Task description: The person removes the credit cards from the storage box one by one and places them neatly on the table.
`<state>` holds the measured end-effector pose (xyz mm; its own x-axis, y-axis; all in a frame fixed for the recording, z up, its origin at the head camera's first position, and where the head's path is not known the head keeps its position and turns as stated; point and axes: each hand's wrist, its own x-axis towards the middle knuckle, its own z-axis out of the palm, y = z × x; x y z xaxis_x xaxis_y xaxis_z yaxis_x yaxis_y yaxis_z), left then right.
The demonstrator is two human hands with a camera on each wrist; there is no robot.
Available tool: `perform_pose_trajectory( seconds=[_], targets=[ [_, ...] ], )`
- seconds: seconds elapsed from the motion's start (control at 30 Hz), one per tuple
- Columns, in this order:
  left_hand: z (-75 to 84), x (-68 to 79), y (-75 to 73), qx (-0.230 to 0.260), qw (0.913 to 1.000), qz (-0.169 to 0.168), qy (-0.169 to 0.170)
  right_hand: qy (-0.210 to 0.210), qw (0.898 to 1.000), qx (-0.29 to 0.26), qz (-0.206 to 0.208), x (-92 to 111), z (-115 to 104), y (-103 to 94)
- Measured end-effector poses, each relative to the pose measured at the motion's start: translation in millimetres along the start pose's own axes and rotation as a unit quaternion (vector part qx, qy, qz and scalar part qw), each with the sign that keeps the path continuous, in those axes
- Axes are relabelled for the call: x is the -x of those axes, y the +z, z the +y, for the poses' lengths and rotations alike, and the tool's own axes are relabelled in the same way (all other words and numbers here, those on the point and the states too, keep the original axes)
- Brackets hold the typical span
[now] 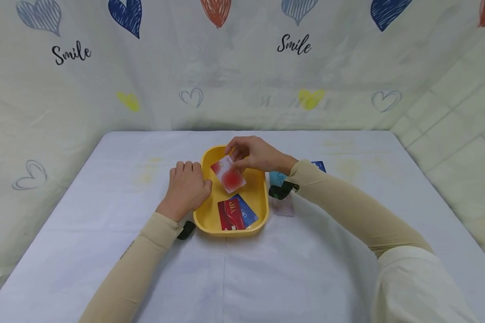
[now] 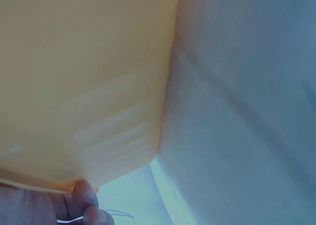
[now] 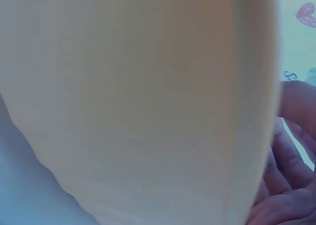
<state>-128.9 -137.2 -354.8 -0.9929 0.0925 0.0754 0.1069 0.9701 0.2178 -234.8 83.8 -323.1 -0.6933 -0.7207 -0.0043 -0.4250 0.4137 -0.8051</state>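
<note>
A yellow plastic tray (image 1: 255, 190) stands on the white-covered table. My left hand (image 1: 187, 186) grips its left rim, fingers curled over the edge; the left wrist view shows fingertips (image 2: 85, 191) at the rim. Over the tray's far half, my right hand (image 1: 256, 153) pinches a white and pink card (image 1: 231, 176) with a red circle, held tilted. In the tray's near half a red VIP card (image 1: 230, 215) overlaps a blue card (image 1: 247, 211). The right wrist view is mostly filled by the tray's outer wall (image 3: 148, 111), with part of the right hand (image 3: 291, 166) beyond it.
Just right of the tray lie a light blue item (image 1: 276, 178) and a pale pinkish one (image 1: 283, 207). A dark blue item (image 1: 319, 166) shows partly behind the right forearm. A heart-printed cloth (image 1: 242, 67) hangs behind the table.
</note>
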Motion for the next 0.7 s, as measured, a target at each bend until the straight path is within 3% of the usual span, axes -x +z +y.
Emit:
perform_pose_trajectory(
  seconds=[0.53,0.7],
  targets=[
    [1.1,-0.1,0.6,-0.006,1.0,-0.002,-0.007,-0.012,0.999,0.01,0.038,10,-4,-1.6],
    [2.1,0.8,0.2,-0.005,0.9999,-0.004,-0.01,-0.012,0.999,-0.024,0.028,14,-5,-2.0]
  ],
)
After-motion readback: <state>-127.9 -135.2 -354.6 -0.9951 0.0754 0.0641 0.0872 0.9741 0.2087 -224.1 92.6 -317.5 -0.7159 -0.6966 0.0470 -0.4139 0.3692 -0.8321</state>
